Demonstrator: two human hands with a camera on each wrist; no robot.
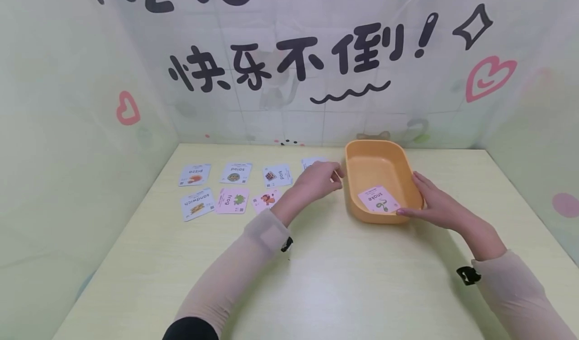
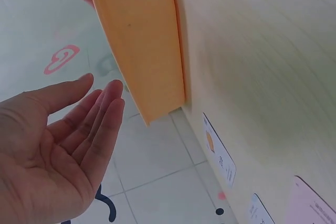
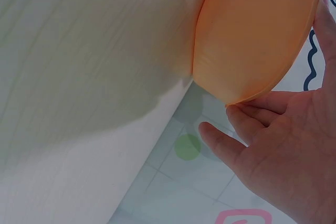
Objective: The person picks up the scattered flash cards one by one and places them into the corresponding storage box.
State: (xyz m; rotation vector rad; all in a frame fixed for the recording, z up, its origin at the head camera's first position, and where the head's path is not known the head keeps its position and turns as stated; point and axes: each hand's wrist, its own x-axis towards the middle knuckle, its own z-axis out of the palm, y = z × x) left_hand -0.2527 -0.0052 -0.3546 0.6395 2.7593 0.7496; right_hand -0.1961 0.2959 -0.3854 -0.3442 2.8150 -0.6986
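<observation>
An orange plastic tray (image 1: 376, 218) stands at the right of the table, with a pink snake card (image 1: 379, 199) lying in its near end. My right hand (image 1: 439, 204) holds the tray's near right corner, thumb by the front rim and fingers along the right side. Just left of the tray hovers my left hand (image 1: 316, 180), fingers loosely bent and nothing in them. The left wrist view shows this hand's bare palm beside the tray's side wall (image 2: 142, 40). Behind the left hand, a blue-edged card (image 1: 312, 162) is partly hidden.
To the left lie several picture cards: pizza (image 1: 194, 175), salad (image 1: 236, 173), pork (image 1: 277, 175), sandwich (image 1: 198, 204) and frog (image 1: 232, 200). A pink card with a reddish animal (image 1: 266, 199) is partly covered by the left arm. A printed curtain (image 1: 280, 123) hangs behind the table.
</observation>
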